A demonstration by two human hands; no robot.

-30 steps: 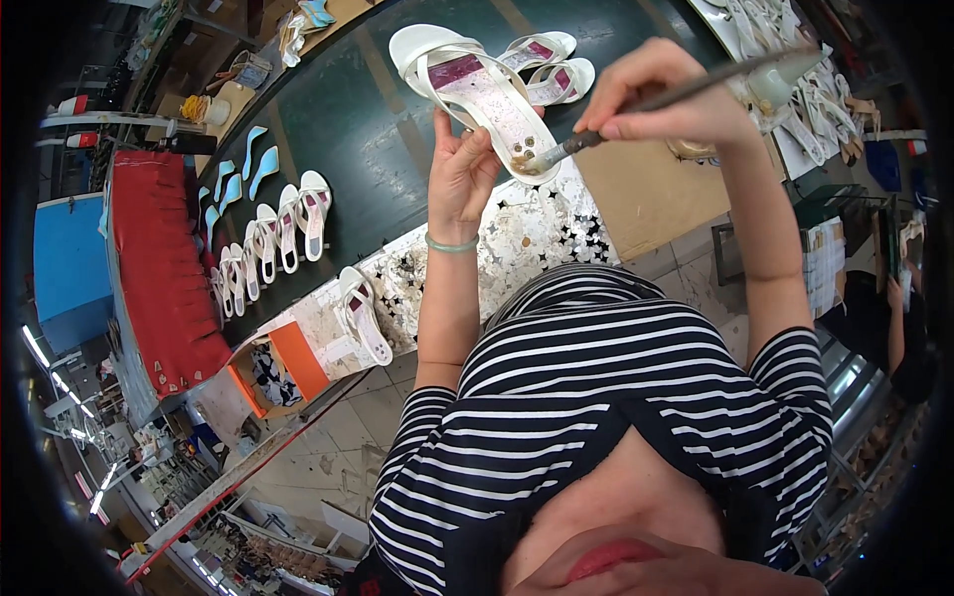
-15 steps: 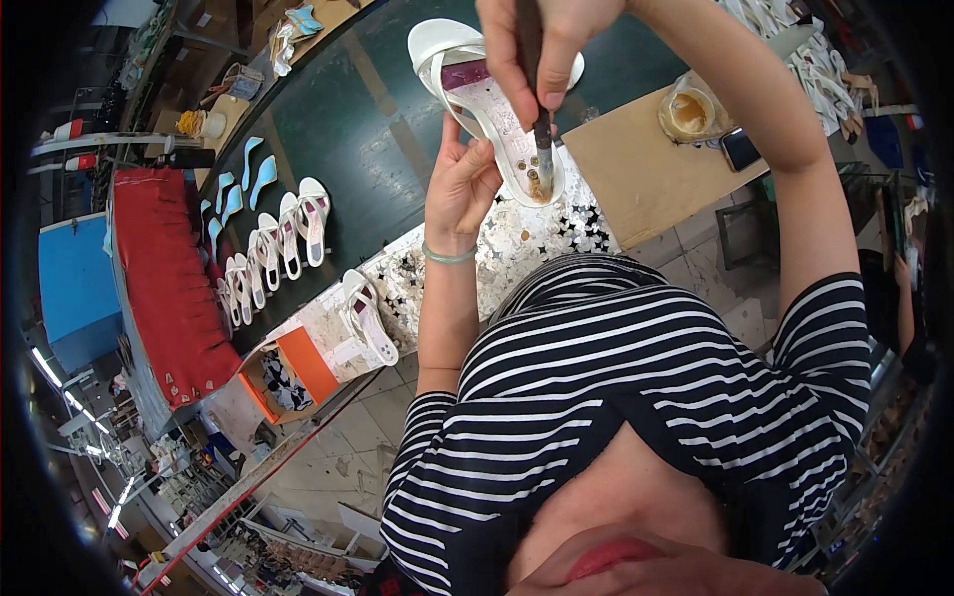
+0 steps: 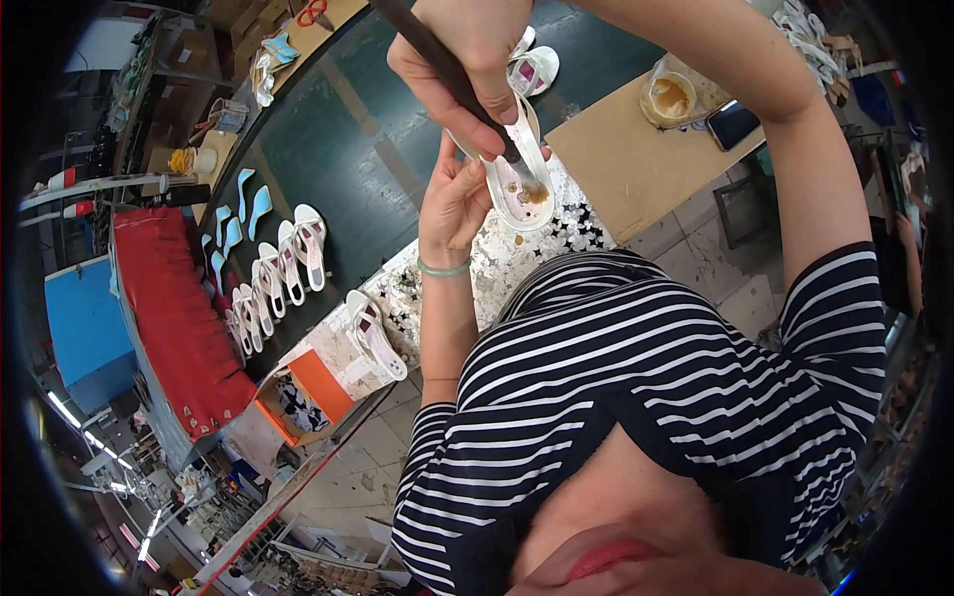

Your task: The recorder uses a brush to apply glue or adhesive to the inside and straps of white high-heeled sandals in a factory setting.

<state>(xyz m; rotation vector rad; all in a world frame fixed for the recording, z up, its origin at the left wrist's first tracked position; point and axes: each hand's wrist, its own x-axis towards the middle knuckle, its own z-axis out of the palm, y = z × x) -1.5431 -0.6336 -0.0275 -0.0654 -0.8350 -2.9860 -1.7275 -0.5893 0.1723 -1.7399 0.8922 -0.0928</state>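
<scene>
My left hand [image 3: 455, 209] grips a white strappy sandal [image 3: 523, 211] by its side, its heel end toward me. In my right hand [image 3: 472, 60] is a dark-handled brush [image 3: 452, 72], slanting down with its bristles on the sandal's heel seat. Wet amber glue shows around the bristles, near small round metal spots. The right hand hides much of the sandal's front. Farther off, other white sandals [image 3: 534, 72] stand on the green belt [image 3: 368, 169]. An open tub of amber glue [image 3: 668, 97] sits to the right.
A brown board [image 3: 616, 164] lies at the right, with a phone [image 3: 735, 126] near the tub. To the left are a single sandal [image 3: 373, 340], a row of sandals [image 3: 309, 244], light-blue pieces [image 3: 259, 211], an orange box [image 3: 322, 383] and red cloth [image 3: 174, 318].
My right hand has shifted left, and the brush handle now leans left. The sandal has tipped and come slightly nearer, with its toe end now behind the hand. More sandals show beyond it.
</scene>
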